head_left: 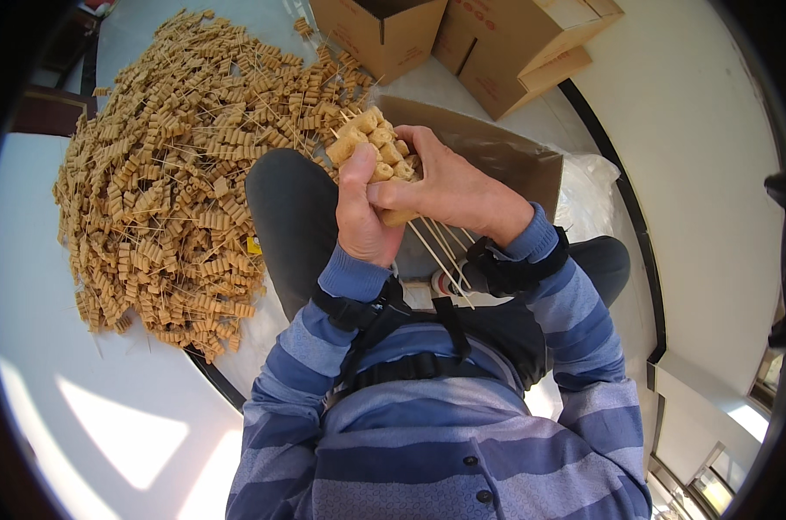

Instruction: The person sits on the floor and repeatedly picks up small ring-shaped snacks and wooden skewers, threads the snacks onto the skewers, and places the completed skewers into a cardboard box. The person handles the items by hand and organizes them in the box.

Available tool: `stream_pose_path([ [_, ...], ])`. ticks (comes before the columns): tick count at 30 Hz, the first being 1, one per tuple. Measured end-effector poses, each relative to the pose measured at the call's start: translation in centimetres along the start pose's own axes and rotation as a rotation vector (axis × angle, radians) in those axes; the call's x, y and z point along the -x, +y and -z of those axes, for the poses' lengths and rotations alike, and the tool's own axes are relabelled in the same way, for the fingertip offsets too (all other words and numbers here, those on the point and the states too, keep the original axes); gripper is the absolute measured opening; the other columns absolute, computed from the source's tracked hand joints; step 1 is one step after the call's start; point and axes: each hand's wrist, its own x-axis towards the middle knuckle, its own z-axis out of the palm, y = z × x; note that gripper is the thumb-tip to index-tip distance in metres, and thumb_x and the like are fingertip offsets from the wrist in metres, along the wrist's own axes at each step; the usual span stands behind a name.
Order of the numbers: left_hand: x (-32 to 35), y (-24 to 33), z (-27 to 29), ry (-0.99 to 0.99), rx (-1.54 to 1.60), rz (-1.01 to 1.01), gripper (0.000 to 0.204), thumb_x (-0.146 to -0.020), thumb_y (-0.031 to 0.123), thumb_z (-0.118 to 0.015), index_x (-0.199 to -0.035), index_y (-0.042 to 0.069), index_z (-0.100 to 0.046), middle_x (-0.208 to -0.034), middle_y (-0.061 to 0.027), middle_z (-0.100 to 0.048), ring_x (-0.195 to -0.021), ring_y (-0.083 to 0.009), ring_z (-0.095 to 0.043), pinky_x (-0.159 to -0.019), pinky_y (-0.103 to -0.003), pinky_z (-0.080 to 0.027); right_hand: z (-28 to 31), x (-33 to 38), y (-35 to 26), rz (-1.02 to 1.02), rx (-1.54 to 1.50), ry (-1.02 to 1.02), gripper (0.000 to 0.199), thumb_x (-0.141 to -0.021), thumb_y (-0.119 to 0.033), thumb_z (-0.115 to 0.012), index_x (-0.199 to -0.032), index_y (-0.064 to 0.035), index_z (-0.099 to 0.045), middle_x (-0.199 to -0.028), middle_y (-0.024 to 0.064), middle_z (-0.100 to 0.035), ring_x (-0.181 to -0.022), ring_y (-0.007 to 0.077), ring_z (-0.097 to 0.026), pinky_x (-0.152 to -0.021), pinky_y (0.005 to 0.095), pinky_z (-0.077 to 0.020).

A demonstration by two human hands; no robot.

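Left hand and right hand squeezing lumpy tan rolls on thin sticks, some kinda hidden; ridgy heap at 10 o'clock.

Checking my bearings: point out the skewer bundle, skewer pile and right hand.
Skewer bundle (381, 137): head view, on its tan pieces.
Skewer pile (172, 182): head view, middle of the heap.
Right hand (459, 184): head view, back of the hand.
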Motion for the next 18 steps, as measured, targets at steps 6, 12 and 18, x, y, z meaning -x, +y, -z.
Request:
stream_pose_path([
  [6, -1.8, -0.9, -1.3, -0.069, -0.017, 0.072, 0.052, -0.101, 0.039, -0.051, -0.137, 0.002, -0.05, -0.126, -0.0118, -0.062, -0.116, -0.0231, -0.061, -0.102, -0.038, -0.049, 2.3, -0.6, 0.0, 0.015, 0.062, 0.033, 0.094, -0.078, -0.047, -0.072, -0.142, 0.0112, -0.037, -0.132, 0.0233, -0.051, -0.121, 0.0273, -0.054, -0.103, 0.0333, -0.0441],
  [12, -6.9, 0.3, -0.3, -0.406, -0.413, 0.221, 0.065, -0.102, 0.049, -0.051, -0.145, 0.001, -0.043, -0.138, -0.0131, -0.054, -0.129, -0.0275, -0.053, -0.11, -0.04, -0.042, 9.0, -1.1, 1.0, -0.036, 0.164, -0.017, 0.092, -0.081, -0.054, -0.07, -0.14, 0.0104, -0.039, -0.128, 0.0202, -0.054, -0.117, 0.0249, -0.055, -0.101, 0.032, -0.0437],
  [18, -9.5, 0.9, 4.6, -0.861, -1.689, 0.483, 0.05, -0.104, 0.032, -0.05, -0.135, -0.007, -0.052, -0.133, -0.0235, -0.056, -0.126, -0.0362, -0.053, -0.108, -0.039, -0.042, 11.7, -2.4, 10.0, -0.382, 0.119, -0.17, 0.092, -0.075, -0.054, -0.074, -0.132, 0.0114, -0.044, -0.112, 0.0184, -0.062, -0.103, 0.0217, -0.062, -0.087, 0.0292, -0.0506],
])
